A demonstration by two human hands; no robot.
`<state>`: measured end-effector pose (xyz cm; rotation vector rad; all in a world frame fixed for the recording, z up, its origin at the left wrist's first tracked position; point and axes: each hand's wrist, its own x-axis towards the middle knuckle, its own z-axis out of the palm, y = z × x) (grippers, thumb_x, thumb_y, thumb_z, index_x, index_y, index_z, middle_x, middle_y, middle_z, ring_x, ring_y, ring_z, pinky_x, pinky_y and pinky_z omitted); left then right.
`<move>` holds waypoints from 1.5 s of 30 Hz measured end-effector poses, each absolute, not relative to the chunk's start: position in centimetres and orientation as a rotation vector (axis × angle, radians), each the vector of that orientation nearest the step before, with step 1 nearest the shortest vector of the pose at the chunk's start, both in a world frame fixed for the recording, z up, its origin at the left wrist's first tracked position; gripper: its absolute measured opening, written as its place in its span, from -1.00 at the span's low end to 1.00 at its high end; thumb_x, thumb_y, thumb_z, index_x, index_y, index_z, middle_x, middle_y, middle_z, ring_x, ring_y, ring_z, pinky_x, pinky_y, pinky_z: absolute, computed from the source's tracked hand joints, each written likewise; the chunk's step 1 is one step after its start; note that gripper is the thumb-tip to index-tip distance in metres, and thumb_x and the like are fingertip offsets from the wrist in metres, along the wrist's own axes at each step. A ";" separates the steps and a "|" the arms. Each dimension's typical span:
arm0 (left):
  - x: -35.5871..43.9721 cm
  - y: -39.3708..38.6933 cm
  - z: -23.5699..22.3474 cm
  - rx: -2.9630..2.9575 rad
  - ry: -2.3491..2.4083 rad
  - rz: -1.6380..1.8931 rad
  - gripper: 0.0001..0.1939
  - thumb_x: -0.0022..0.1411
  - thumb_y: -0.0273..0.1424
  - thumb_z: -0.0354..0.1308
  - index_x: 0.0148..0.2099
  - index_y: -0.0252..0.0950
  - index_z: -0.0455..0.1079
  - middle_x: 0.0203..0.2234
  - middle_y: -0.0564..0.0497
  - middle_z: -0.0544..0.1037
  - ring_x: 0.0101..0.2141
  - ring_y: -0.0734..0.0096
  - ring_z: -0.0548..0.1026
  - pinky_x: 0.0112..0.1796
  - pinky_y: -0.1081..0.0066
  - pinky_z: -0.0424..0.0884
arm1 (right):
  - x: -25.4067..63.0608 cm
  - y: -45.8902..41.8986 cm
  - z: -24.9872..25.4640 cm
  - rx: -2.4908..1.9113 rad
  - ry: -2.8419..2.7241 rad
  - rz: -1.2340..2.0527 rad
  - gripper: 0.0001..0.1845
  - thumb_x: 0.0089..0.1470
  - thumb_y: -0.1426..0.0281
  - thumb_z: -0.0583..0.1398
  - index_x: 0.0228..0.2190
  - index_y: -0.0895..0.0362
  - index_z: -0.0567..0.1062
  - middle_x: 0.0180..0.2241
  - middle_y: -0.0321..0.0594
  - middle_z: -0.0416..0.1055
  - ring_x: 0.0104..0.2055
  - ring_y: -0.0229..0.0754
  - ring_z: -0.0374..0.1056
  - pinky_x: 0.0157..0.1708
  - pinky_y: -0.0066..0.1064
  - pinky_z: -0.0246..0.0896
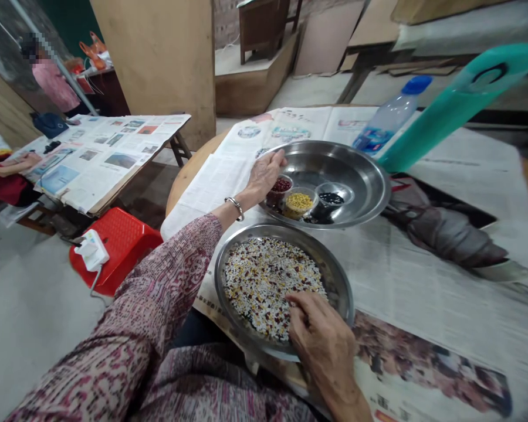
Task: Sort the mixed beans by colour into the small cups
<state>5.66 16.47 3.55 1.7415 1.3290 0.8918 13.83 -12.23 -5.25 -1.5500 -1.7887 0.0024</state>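
Observation:
A steel plate (pixel 338 287) near me holds a flat layer of mixed white, red, yellow and dark grains (pixel 268 281). My right hand (pixel 321 337) rests on its near right side, fingers curled and pinched into the grains. Behind it a larger steel tray (pixel 361 170) carries three small bowls: red beans (pixel 281 186), yellow grains (pixel 299 202) and black beans (pixel 331 198). My left hand (pixel 266 173) reaches over the tray's left rim at the red bean bowl, fingers bent together; what they hold is hidden.
Newspaper (pixel 422 281) covers the round table. A plastic water bottle (pixel 389 114) and a teal object (pixel 457 99) stand behind the tray. A red stool (pixel 118 246) with a white charger sits on the floor at left. Other people sit at a newspaper-covered table (pixel 101 158) far left.

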 end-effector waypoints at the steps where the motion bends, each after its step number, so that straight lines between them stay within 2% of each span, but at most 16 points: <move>1: 5.3 16.5 3.7 1.880 1.353 0.844 -0.74 0.38 -0.28 -0.06 -0.15 -0.19 0.45 -0.16 -0.02 0.57 -0.08 0.28 0.41 0.01 0.21 0.31 | 13.8 -12.3 -5.3 -1.552 -1.771 0.015 -0.80 0.15 0.54 0.07 -0.29 0.10 0.46 -0.32 -0.28 0.49 -0.27 -0.23 0.40 -0.18 -0.41 0.21; 3: 4.4 16.6 3.9 2.165 1.329 0.704 -0.73 0.29 -0.39 0.02 -0.02 -0.17 0.45 -0.02 -0.02 0.54 0.02 0.22 0.37 0.10 0.17 0.25 | 13.8 -12.3 -5.4 -1.545 -1.741 0.041 -0.79 0.15 0.54 0.07 -0.27 0.09 0.47 -0.31 -0.29 0.49 -0.26 -0.24 0.41 -0.16 -0.42 0.22; 7: 3.0 16.7 4.2 2.553 1.188 0.338 -0.38 0.09 -0.46 0.15 0.25 -0.26 0.31 0.20 -0.13 0.34 0.18 0.10 0.24 0.22 0.11 0.10 | 13.8 -12.2 -5.5 -1.518 -1.703 0.080 -0.79 0.15 0.55 0.07 -0.28 0.09 0.47 -0.31 -0.29 0.49 -0.25 -0.26 0.42 -0.15 -0.44 0.23; 11: 2.8 16.3 4.2 2.750 1.066 0.088 -0.10 -0.04 -0.32 0.32 0.36 -0.15 0.15 0.37 -0.15 0.06 0.32 -0.10 -0.02 0.24 -0.05 -0.01 | 13.9 -12.3 -5.4 -1.539 -1.699 0.108 -0.80 0.15 0.54 0.07 -0.28 0.09 0.47 -0.32 -0.29 0.49 -0.26 -0.26 0.43 -0.15 -0.44 0.24; 13: 3.3 15.9 4.0 2.803 1.003 0.058 -0.02 -0.08 -0.22 0.38 0.38 -0.12 0.11 0.40 -0.14 -0.02 0.34 -0.13 -0.12 0.26 -0.10 -0.11 | 13.9 -12.3 -5.4 -1.555 -1.698 0.112 -0.80 0.15 0.54 0.07 -0.28 0.09 0.47 -0.31 -0.29 0.50 -0.26 -0.26 0.43 -0.16 -0.43 0.24; 17: 4.9 15.3 3.3 2.834 0.958 0.021 -0.08 -0.03 -0.18 0.37 0.36 -0.11 0.13 0.37 -0.12 0.08 0.33 -0.07 -0.10 0.27 -0.11 -0.21 | 13.9 -12.4 -5.4 -1.557 -1.694 0.114 -0.80 0.15 0.53 0.07 -0.29 0.08 0.47 -0.31 -0.28 0.51 -0.26 -0.25 0.43 -0.15 -0.42 0.25; 21: 5.6 15.3 2.6 2.813 0.965 0.025 -0.28 0.04 -0.21 0.31 0.26 -0.12 0.27 0.23 -0.09 0.29 0.23 0.03 0.11 0.27 -0.03 -0.14 | 13.8 -12.3 -5.3 -1.569 -1.691 0.113 -0.79 0.14 0.54 0.07 -0.30 0.08 0.47 -0.32 -0.30 0.51 -0.28 -0.27 0.43 -0.18 -0.44 0.24; 26: 5.9 15.8 1.7 2.817 0.972 0.089 -0.38 0.06 -0.21 0.31 0.19 -0.10 0.33 0.16 -0.06 0.35 0.17 0.03 0.18 0.22 -0.02 -0.04 | 13.7 -12.2 -5.2 -1.579 -1.686 0.095 -0.79 0.12 0.54 0.07 -0.30 0.08 0.47 -0.32 -0.30 0.51 -0.28 -0.27 0.43 -0.17 -0.44 0.24; 36: 6.5 16.0 1.5 2.795 0.976 0.069 -0.30 0.07 -0.19 0.30 0.25 -0.10 0.26 0.19 -0.08 0.34 0.21 0.01 0.16 0.24 -0.06 -0.08 | 13.7 -12.2 -5.3 -1.576 -1.680 0.115 -0.79 0.13 0.53 0.07 -0.31 0.08 0.48 -0.33 -0.28 0.53 -0.28 -0.25 0.44 -0.18 -0.42 0.26; 41: 7.0 15.0 3.4 2.741 0.941 0.065 -0.17 0.08 -0.14 0.28 0.35 -0.18 0.13 0.29 -0.16 0.23 0.27 -0.03 0.08 0.27 -0.08 -0.15 | 13.7 -12.3 -5.3 -1.599 -1.677 0.129 -0.78 0.15 0.52 0.06 -0.32 0.07 0.49 -0.32 -0.27 0.53 -0.29 -0.25 0.44 -0.20 -0.42 0.26; 45: 9.3 14.6 4.4 2.745 0.849 0.083 -0.14 0.13 -0.09 0.24 0.38 -0.28 0.08 0.33 -0.21 0.17 0.28 -0.01 0.10 0.28 -0.04 -0.11 | 13.7 -12.3 -5.2 -1.597 -1.696 0.124 -0.78 0.14 0.53 0.06 -0.32 0.08 0.49 -0.33 -0.29 0.52 -0.30 -0.26 0.43 -0.21 -0.43 0.25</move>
